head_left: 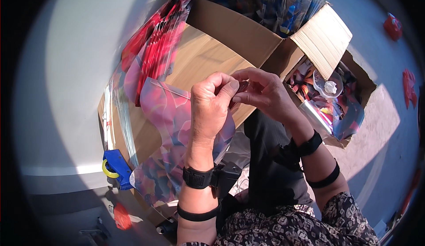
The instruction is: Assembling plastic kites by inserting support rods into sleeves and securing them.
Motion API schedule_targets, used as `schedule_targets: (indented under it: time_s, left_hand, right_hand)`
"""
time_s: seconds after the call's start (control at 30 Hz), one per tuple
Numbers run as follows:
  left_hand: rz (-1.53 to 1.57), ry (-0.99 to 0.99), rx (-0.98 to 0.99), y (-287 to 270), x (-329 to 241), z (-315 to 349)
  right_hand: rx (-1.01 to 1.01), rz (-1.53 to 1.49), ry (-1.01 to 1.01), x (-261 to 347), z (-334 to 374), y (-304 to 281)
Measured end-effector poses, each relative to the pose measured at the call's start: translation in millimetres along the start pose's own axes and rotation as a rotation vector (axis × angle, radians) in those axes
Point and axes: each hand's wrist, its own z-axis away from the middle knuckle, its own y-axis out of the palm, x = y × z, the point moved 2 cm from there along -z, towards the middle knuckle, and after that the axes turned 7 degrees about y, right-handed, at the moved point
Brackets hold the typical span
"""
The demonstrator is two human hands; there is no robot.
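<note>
Pinch by 2 hands (210, 106): dark piece (242, 86)

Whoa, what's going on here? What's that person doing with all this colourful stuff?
A person has both hands close together: the left hand and right hand pinch a small dark piece, mostly covered by fingers. A pink patterned sheet lies on the wooden table, partly behind the left arm. Red folded pieces are bunched beyond it, and a blue tape dispenser sits at the left. An open cardboard box stands to the right.
</note>
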Motion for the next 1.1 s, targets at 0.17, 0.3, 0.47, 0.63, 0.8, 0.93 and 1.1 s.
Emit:
schedule_targets:
  time_s: [0.17,0.3,0.47,0.63,0.8,0.93,1.1]
  left_hand:
    - [-0.848,0.761,-0.185,17.2,-11.0,35.6]
    - [-0.955,0.683,0.028,10.9,17.7,91.3]
    - [-1.081,0.453,0.09,-14.8,57.5,156.0]
    - [-1.189,0.306,0.038,-48.8,77.7,186.8]
    - [-0.999,0.396,-0.27,-79.0,68.9,183.9]
    - [-1.035,0.366,-0.391,-105.8,61.5,169.2]
    - [-1.063,0.482,-0.371,-98.4,43.0,158.4]
  right_hand:
    - [-0.039,-0.468,0.402,-30.4,12.3,-5.2]
    - [-0.185,-0.576,0.452,-51.1,4.8,-22.1]
    - [-0.253,-0.545,0.497,-55.0,10.4,-23.1]
    - [-0.257,-0.52,0.535,-62.8,12.7,-27.2]
    - [-0.116,-0.59,0.491,-59.8,13.2,-34.1]
    - [0.037,-0.653,0.399,-50.8,14.9,-41.7]
    - [-0.005,-0.621,0.355,-44.2,15.3,-43.9]
